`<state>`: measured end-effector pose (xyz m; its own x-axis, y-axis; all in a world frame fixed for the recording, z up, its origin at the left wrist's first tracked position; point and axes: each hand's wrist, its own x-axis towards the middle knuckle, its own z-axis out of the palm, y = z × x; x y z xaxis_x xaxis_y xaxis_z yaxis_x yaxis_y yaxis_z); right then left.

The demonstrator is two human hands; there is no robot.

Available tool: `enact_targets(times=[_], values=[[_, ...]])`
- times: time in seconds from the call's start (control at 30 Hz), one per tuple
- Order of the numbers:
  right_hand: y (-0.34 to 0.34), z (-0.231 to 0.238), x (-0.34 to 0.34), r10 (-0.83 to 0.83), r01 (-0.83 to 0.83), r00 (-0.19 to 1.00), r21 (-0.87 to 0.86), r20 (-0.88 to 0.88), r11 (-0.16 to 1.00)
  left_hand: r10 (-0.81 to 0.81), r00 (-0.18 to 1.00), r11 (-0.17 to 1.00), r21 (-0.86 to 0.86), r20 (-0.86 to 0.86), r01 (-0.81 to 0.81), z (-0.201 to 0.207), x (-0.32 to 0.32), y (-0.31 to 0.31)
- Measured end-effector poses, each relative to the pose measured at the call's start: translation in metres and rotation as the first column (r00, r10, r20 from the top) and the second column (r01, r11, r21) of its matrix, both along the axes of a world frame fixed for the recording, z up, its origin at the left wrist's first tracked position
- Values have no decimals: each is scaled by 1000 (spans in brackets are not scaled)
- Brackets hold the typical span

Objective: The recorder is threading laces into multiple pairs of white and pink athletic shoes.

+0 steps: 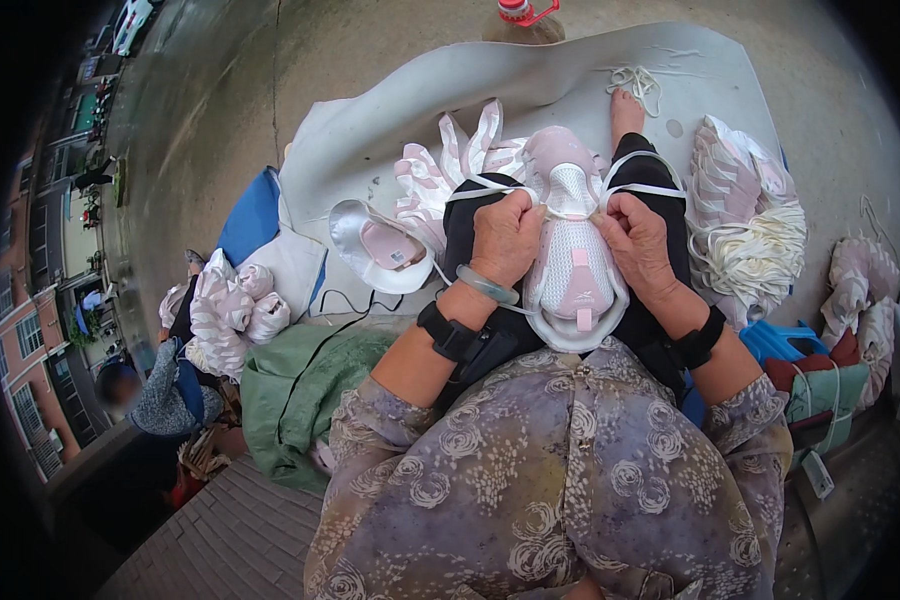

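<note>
A pale pink and white shoe upper (573, 268) lies on my lap between my thighs, toe pointing away from me. A flat white shoelace (654, 189) crosses its front, with long ends looped out over both legs. My left hand (507, 238) pinches the lace at the upper's left edge, fingers closed. On the right edge my right hand (638, 242) grips the lace too, thumb and forefinger together. Left of my left hand, another upper (378, 247) rests on the sheet with its inside showing. More pink and white uppers (457, 160) lie just beyond my left knee.
A grey sheet (560, 85) covers the ground ahead. White laces (760, 250) lie on stacked uppers (727, 180) at right. Bundled uppers (232, 305) and green cloth (300, 385) are at left. A red-capped bottle (520, 25) stands beyond the sheet. Another person (165, 390) sits far left.
</note>
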<state>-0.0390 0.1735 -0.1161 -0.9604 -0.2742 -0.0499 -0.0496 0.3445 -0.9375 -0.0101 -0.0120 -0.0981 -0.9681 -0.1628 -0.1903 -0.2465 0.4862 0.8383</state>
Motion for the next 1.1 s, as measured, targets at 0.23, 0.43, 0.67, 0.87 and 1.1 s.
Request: enact_targets(times=[0.23,0.43,0.67,0.87,1.1], values=[[-3,5,8,-104,100,993,-86,-50,991,-200,974,948,-272,-111,163,6,-9,5],[8,22,7,170,-80,917,250,-361,965,-180,932,963,-250,-314,102,23,6,7],[12,26,7,147,-95,974,275,-174,957,-324,928,910,-329,-183,252,22,11,3],[15,25,14,249,-146,929,345,-275,927,-347,928,856,-449,-136,255,21,18,12],[17,22,25,302,-132,852,383,-427,914,-395,905,831,-482,-158,278,31,29,16]])
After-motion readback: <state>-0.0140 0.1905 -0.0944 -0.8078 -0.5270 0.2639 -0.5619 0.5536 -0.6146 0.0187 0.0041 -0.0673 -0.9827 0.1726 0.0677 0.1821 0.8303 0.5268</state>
